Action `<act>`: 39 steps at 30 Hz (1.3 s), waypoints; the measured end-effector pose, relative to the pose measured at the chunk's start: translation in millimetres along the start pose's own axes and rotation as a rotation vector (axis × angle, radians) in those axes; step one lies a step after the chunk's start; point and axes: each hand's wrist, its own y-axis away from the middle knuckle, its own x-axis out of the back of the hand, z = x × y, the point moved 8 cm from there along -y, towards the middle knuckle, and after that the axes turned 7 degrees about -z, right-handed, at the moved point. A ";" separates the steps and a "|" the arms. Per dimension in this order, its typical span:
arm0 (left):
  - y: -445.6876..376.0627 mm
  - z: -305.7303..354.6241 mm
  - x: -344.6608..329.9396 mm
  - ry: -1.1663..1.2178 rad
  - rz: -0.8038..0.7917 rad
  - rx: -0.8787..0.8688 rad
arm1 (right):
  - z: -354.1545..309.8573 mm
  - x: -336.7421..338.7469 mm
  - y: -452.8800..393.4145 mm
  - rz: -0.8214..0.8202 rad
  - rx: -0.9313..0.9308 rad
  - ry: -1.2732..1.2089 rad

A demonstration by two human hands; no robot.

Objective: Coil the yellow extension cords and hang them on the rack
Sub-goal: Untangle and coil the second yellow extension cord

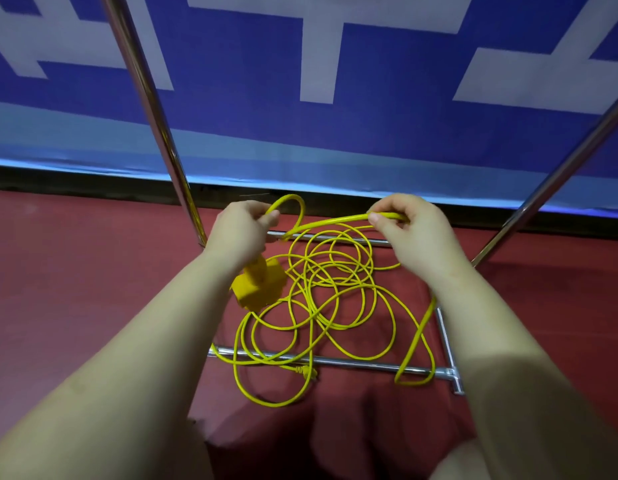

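Here my left hand (243,225) grips one stretch of the yellow cord (330,289) with its socket block (258,286) hanging under my wrist, my right hand (409,225) pinches another stretch, and the rest lies tangled on the red floor (93,289) across the rack (356,364) base bars.

Red floor (75,289) bears tangled yellow cord (335,306) (plug end apparently too) across rack base bars (352,363).
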 end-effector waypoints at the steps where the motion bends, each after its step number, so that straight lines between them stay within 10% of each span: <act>1: 0.9 1.5 -4.3 0.034 -0.044 -0.003 | -1.2 0.0 -0.8 -0.020 0.007 0.016; 14: 34.8 22.8 -79.3 0.482 -0.667 0.099 | 11.3 -11.8 -4.6 -0.107 -0.092 -0.112; 22: 39.2 27.6 -89.4 0.489 -0.652 0.100 | 1.3 -22.9 -0.4 -0.199 -0.025 -0.110; 30: 14.8 16.9 -45.8 0.499 -0.290 0.085 | 37.0 -41.0 8.3 -0.404 -0.283 -0.096; 36: 15.6 14.3 -51.0 0.434 -0.317 0.097 | 39.4 5.9 0.7 0.135 -0.276 -0.413; 39: 23.3 16.8 -61.3 0.497 -0.479 0.144 | 33.9 16.8 -1.1 0.139 -0.196 -0.321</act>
